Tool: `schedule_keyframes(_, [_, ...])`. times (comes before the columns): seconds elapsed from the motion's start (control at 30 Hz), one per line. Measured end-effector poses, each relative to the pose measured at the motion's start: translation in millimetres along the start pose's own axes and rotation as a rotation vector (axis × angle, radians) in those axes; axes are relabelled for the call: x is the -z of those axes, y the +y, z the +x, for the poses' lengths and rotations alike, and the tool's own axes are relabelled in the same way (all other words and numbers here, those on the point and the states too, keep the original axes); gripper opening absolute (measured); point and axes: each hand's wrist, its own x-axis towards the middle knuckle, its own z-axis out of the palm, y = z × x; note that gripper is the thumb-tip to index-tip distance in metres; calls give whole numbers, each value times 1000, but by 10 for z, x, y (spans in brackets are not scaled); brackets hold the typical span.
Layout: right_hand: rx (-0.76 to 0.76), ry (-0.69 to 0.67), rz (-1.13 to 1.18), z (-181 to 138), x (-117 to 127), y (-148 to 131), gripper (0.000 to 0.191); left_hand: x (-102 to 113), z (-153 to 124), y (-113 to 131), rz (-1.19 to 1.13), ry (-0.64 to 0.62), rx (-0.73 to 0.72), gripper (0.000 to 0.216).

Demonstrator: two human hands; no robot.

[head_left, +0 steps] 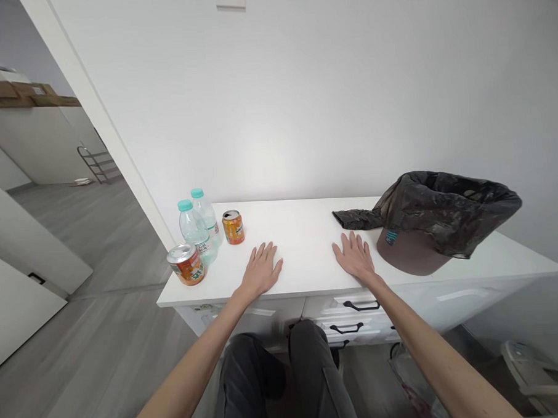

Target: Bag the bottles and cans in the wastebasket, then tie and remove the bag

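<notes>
My left hand [261, 269] lies flat on the white cabinet top [303, 232], fingers spread, holding nothing. My right hand [355, 257] rests flat beside it, also open and empty. Left of my left hand stand two clear water bottles with teal caps [197, 225], an orange can [233, 227] behind them and another orange can [187, 264] at the front left corner. Just right of my right hand sits a brown bin lined with a black plastic bag [439, 217], the bag's edge trailing toward my fingers.
The cabinet has drawers with black handles [361, 306] below its front edge. My knees in dark trousers [286, 381] are in front of it. A white wall rises behind. A doorway at the left opens onto grey flooring and a metal rack [96, 163].
</notes>
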Motion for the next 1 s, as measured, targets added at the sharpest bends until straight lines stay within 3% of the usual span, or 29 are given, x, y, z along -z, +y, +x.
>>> schedule_keyframes(0.33, [72, -86, -31, -449, 137, -76, 76, -80, -155, 107, 63, 7, 42, 64])
schedule_keyframes(0.8, [68, -120, -29, -546, 201, -134, 73, -55, -189, 147, 134, -20, 55, 66])
schedule_keyframes(0.9, [118, -91, -21, -621, 380, -154, 71, -56, -174, 145, 148, -10, 53, 65])
schedule_keyframes(1.0, [374, 107, -13, -673, 859, -38, 64, -56, -153, 129, 158, 14, 49, 64])
